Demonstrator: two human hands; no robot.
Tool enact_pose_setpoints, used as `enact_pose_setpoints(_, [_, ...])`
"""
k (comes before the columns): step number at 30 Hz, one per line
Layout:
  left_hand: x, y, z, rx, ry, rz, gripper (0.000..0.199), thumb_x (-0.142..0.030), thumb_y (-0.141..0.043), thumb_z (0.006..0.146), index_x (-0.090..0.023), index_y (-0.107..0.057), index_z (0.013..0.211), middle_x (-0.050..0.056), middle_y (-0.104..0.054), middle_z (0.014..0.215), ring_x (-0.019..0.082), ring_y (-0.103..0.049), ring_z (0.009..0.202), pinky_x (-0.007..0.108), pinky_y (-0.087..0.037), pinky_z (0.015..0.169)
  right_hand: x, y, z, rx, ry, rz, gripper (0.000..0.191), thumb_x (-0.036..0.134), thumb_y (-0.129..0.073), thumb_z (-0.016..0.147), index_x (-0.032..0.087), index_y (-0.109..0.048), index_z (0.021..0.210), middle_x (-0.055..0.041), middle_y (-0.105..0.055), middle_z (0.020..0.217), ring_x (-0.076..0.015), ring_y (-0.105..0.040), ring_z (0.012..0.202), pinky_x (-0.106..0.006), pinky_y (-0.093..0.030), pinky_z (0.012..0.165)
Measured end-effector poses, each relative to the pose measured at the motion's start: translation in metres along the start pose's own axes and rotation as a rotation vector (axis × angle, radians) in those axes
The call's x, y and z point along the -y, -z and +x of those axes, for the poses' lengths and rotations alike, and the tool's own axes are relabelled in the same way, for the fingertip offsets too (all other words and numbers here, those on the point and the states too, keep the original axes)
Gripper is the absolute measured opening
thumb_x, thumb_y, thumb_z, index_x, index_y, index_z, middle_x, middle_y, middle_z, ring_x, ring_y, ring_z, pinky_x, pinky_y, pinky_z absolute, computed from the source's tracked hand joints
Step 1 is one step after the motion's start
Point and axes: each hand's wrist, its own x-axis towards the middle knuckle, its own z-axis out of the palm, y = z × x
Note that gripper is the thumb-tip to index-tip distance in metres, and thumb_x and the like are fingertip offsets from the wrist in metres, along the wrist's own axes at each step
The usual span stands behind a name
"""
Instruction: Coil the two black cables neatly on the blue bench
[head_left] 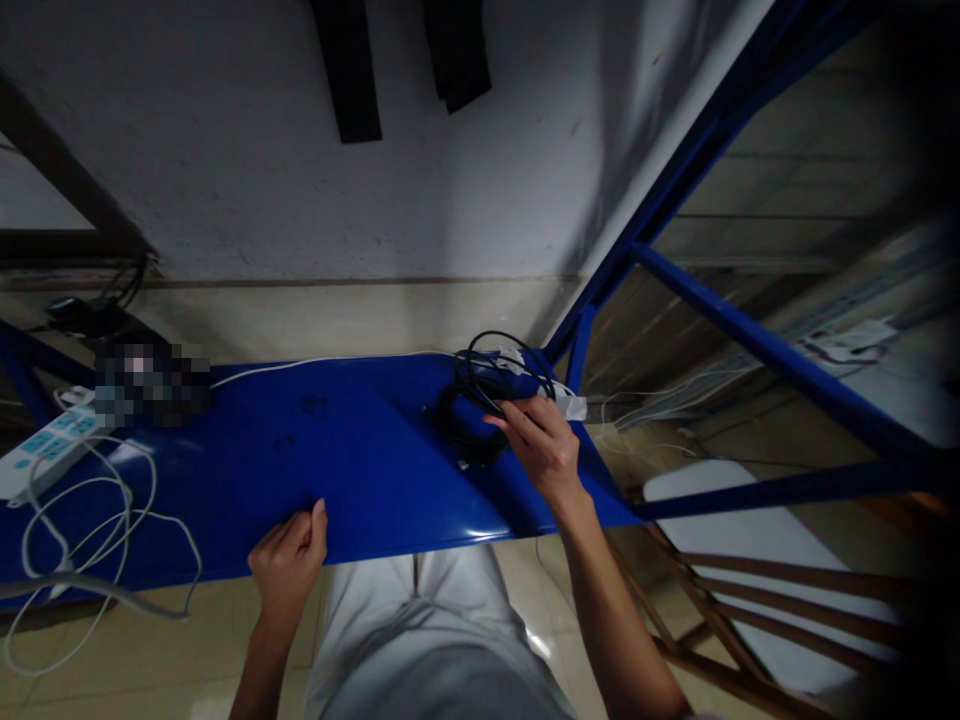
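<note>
A coiled black cable lies toward the right end of the blue shelf. My right hand is closed on some loops of this cable, with the thumb and fingers pinched together and the loops raised a little above the rest of the coil. Just behind that hand are a white plug or adapter and a white tag-like piece. My left hand rests by the shelf's front edge, its fingers curled into a loose fist and nothing visible in it.
On the left sit a white power strip, tangled white cables and a dark, partly blurred object. A thin white cord runs along the back. Blue frame bars and a wooden chair stand at the right.
</note>
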Motion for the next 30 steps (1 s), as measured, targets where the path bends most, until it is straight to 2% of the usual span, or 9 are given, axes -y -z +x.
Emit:
enact_pose_setpoints(6, [-0.021,0.01,0.02,0.09,0.096,-0.174,0.045,-0.036,-0.07,0.102,-0.021,-0.05,0.064,-0.006,-0.044,0.058,0.01,-0.04,0.053,0.028,-0.035,0.062,0.043,0.006,0.012,-0.063,0.149,0.132,0.032,0.025,-0.082,0.098,0.021,-0.071,0.129,-0.006,-0.075,0.091,-0.0171,-0.064,0.076,-0.034,-0.042,0.07])
enact_pose_setpoints(9, [-0.053,0.013,0.035,0.238,0.077,-0.423,0.017,-0.041,-0.069,0.102,-0.023,-0.068,0.1,0.0,-0.066,0.084,0.016,-0.062,0.074,0.029,-0.051,0.076,0.068,-0.001,0.013,-0.044,0.186,0.229,0.04,0.023,-0.082,0.098,0.021,-0.068,0.135,-0.0058,-0.075,0.093,-0.0173,-0.064,0.079,-0.034,-0.043,0.071])
enact_pose_setpoints(11, [-0.077,0.006,0.039,0.358,0.027,-0.505,0.047,-0.048,-0.076,0.096,-0.025,-0.063,0.135,0.009,-0.072,0.116,0.023,-0.07,0.102,0.036,-0.058,0.09,0.083,-0.008,0.013,-0.033,0.22,0.289,0.045,0.022,-0.081,0.099,0.02,-0.064,0.14,-0.0064,-0.076,0.096,-0.0179,-0.065,0.081,-0.034,-0.044,0.072])
enact_pose_setpoints(13, [-0.096,-0.008,0.034,0.421,-0.026,-0.504,0.068,-0.051,-0.081,0.09,-0.025,-0.056,0.147,0.014,-0.069,0.133,0.03,-0.068,0.12,0.043,-0.06,0.099,0.096,-0.016,0.013,-0.027,0.244,0.329,0.045,0.023,-0.08,0.1,0.019,-0.062,0.141,-0.0068,-0.076,0.096,-0.0183,-0.065,0.082,-0.034,-0.044,0.072])
enact_pose_setpoints(15, [-0.105,-0.026,0.024,0.401,-0.074,-0.438,0.054,-0.044,-0.075,0.096,-0.024,-0.06,0.143,0.016,-0.069,0.134,0.035,-0.067,0.126,0.051,-0.059,0.103,0.107,-0.024,0.011,-0.019,0.258,0.353,0.04,0.026,-0.077,0.102,0.017,-0.062,0.138,-0.0066,-0.076,0.094,-0.0179,-0.064,0.081,-0.034,-0.043,0.071])
enact_pose_setpoints(17, [-0.103,-0.039,0.013,0.37,-0.13,-0.387,0.027,-0.03,-0.062,0.103,-0.024,-0.071,0.127,0.015,-0.074,0.124,0.034,-0.07,0.12,0.052,-0.06,0.102,0.114,-0.033,0.005,0.01,0.262,0.368,0.034,0.029,-0.075,0.104,0.015,-0.063,0.133,-0.0064,-0.076,0.093,-0.0174,-0.063,0.08,-0.034,-0.042,0.07])
enact_pose_setpoints(20, [-0.088,-0.042,0.006,0.348,-0.173,-0.402,0.025,-0.019,-0.052,0.106,-0.024,-0.077,0.111,0.011,-0.077,0.106,0.028,-0.074,0.102,0.043,-0.062,0.092,0.117,-0.048,-0.01,0.085,0.241,0.385,0.026,0.03,-0.069,0.108,0.016,-0.064,0.129,-0.0058,-0.075,0.092,-0.0171,-0.063,0.08,-0.034,-0.043,0.071])
enact_pose_setpoints(23, [-0.072,-0.026,0.014,0.379,-0.215,-0.461,0.022,-0.021,-0.056,0.107,-0.025,-0.077,0.112,0.007,-0.078,0.103,0.024,-0.074,0.098,0.037,-0.06,0.089,0.116,-0.067,-0.028,0.184,0.219,0.407,0.022,0.028,-0.064,0.11,0.017,-0.065,0.13,-0.0067,-0.075,0.096,-0.0183,-0.064,0.085,-0.035,-0.047,0.076])
enact_pose_setpoints(30, [-0.047,0.009,0.029,0.448,-0.313,-0.461,0.027,-0.014,-0.055,0.108,-0.028,-0.076,0.118,0.002,-0.081,0.11,0.021,-0.071,0.104,0.04,-0.049,0.098,0.119,-0.105,-0.055,0.392,0.25,0.399,0.023,0.03,-0.061,0.111,0.017,-0.067,0.13,-0.0079,-0.074,0.103,-0.0201,-0.066,0.094,-0.036,-0.052,0.085])
